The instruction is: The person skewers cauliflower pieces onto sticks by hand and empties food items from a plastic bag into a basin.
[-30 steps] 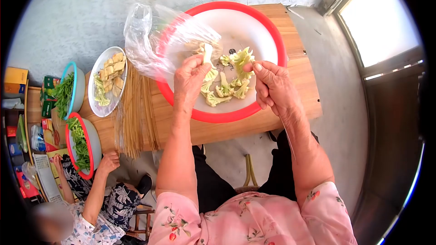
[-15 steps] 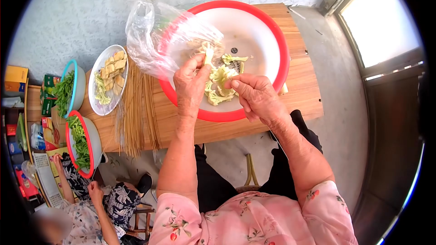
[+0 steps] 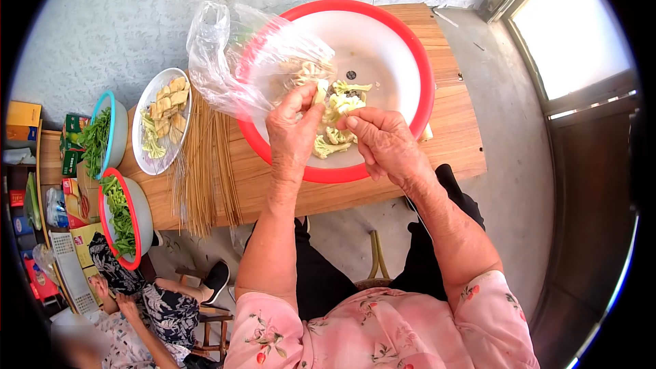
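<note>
Both my hands work over a white basin with a red rim [image 3: 425, 89]. My left hand [image 3: 295, 123] is closed in a pinch on a pale cauliflower piece [image 3: 320, 91]. Close beside it, my right hand [image 3: 383, 138] is closed, thumb against forefinger, on what looks like a thin bamboo skewer; a narrow pale line shows by the wrist, and the fingers hide most of it. A cauliflower floret [image 3: 343, 104] sits just beyond the right fingertips. More cauliflower pieces [image 3: 331, 146] lie in the basin, under and around the hands.
A clear plastic bag [image 3: 222, 61] drapes over the basin's left rim. Many bamboo skewers [image 3: 205, 164] lie on the wooden table [image 3: 273, 198]. Left stand an oval plate [image 3: 142, 154] of skewered food, a blue-rimmed bowl [image 3: 121, 137] and a red-rimmed bowl [image 3: 142, 215] of greens. Another person [image 3: 130, 328] sits lower left.
My left hand has shifted slightly right and down with the cauliflower piece, closer to my right hand. The right hand has barely moved. The other person's hands and leg have moved.
</note>
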